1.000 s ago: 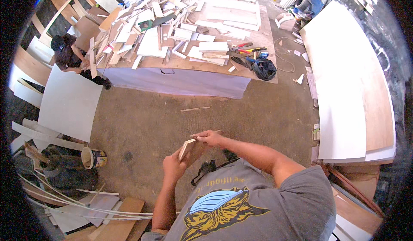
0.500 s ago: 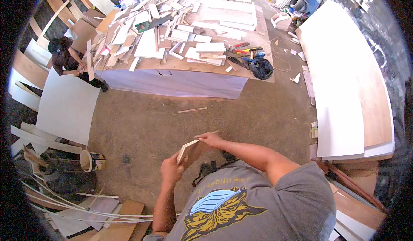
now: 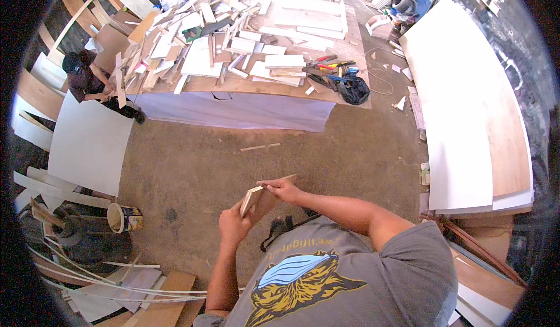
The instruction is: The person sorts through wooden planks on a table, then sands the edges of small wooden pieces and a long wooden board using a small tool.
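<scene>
Left: a co-worker at the far side grips a narrow wooden piece, much as in the earlier frames; nearer stands a pale bucket. Centre, near: the left hand is closed around the left end of a brown board, held above the floor in front of the torso. The right hand grips its far edge, thumb and fingers at the upper corner. Compared with half a second earlier, the board is tilted differently, its pale cut edge showing less of a bend, and the right fingertips lie nearer that corner. Centre, far: a table bears heaped offcuts. Right: a large white panel.
</scene>
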